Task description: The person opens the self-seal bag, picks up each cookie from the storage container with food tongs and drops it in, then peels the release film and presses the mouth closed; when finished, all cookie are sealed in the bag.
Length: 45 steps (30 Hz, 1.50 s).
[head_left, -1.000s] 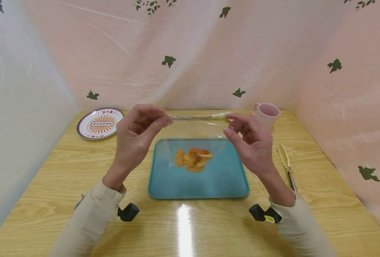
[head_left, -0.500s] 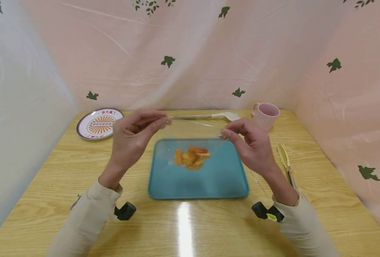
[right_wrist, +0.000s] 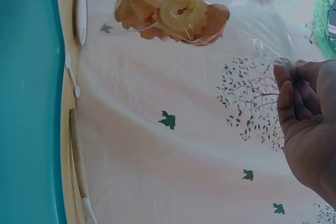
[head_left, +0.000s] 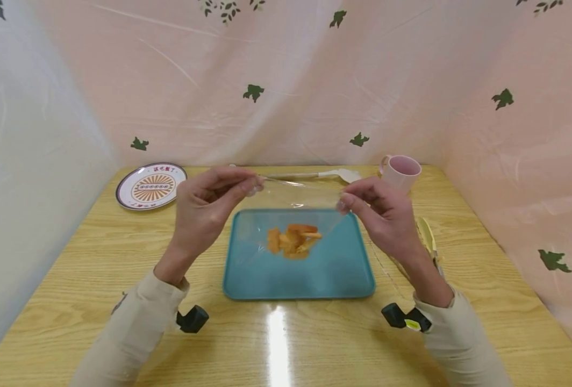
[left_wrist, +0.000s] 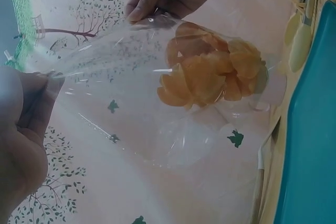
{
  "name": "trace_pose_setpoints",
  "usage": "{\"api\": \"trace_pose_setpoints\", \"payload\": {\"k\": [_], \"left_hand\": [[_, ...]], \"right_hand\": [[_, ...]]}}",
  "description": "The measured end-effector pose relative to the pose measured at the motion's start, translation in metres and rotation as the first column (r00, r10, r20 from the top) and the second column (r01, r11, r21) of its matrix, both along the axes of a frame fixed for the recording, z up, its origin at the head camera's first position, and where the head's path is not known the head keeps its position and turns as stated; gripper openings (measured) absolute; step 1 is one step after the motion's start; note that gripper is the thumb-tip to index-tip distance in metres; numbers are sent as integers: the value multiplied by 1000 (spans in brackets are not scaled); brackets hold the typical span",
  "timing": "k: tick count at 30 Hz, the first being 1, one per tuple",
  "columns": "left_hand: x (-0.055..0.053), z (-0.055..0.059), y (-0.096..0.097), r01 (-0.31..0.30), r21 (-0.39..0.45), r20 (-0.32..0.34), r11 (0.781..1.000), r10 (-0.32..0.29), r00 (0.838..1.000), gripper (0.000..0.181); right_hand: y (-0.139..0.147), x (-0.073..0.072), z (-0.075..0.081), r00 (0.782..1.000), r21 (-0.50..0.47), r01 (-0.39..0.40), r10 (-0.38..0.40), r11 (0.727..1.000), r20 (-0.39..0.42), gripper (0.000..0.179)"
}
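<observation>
A clear plastic bag (head_left: 298, 196) hangs between my two hands, above the blue tray (head_left: 262, 287). Several orange and yellow curved, slice-like food pieces (left_wrist: 210, 74) lie bunched in its lower part; one yellow piece (right_wrist: 181, 11) is ring-shaped. My left hand (head_left: 204, 212) pinches the bag's upper left corner between thumb and fingers. At the upper right corner, my right hand (head_left: 385, 217) pinches the plastic in the same way, its other fingers curled in. The bag's top edge runs nearly straight between the two grips.
A white patterned plate (head_left: 126, 196) lies at the back left. Behind the bag is a spatula (head_left: 346, 174) with a white head. A pink mug (head_left: 396, 183) stands back right, and yellow-tipped tongs (head_left: 427, 236) lie beside my right forearm. A leaf-print curtain (head_left: 305, 118) encloses the table.
My left hand dipped slightly left, then came back right. The right thumb and fingers have drawn together on the bag's edge. The bag with its food pieces swayed a little.
</observation>
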State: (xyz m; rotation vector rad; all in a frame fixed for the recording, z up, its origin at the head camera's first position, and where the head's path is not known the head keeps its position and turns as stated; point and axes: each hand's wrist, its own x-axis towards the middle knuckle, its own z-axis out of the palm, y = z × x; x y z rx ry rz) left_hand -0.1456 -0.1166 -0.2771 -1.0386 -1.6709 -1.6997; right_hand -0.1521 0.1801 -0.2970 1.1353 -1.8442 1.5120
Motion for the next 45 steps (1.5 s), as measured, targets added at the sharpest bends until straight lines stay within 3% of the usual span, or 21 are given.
{"api": "trace_pose_setpoints", "payload": {"k": [2,6,11,15,28,33,38,42,45], "left_hand": [[1,2,3,1,-9,-2,1000,-1,1000,12],[3,7,10,8,-58,-16,998,-9,1000,17],[5,11,16,10,-162,-36,987,-16,999,20],[6,9,17,3,-215,-32,977,-10,999,19],[6,1,24,-2,-255,-67,967,-16,998,20],[6,-3,23,-1,-265,-43,964,-11,999,25],[3,-9,22,19,-322,-21,947,-27,999,29],[0,-11,21,16,-350,-48,937,-35,998,14],[-1,-11,20,-10,-348,-90,937,-22,996,15]], "right_hand": [[3,-1,0,1000,23,-8,7,1000,16,32],[9,-3,1,998,121,9,-16,993,59,11],[4,-2,4,991,309,112,-129,945,36,29],[-11,1,8,994,387,104,-110,916,-6,34],[-47,0,28,996,446,-51,79,894,-44,14],[-47,-2,28,993,447,-68,104,892,-58,18],[-46,-4,29,989,440,-73,121,895,-82,20],[-45,-3,29,986,436,-79,136,896,-99,19],[-44,-3,29,985,442,-74,135,894,-108,18]]}}
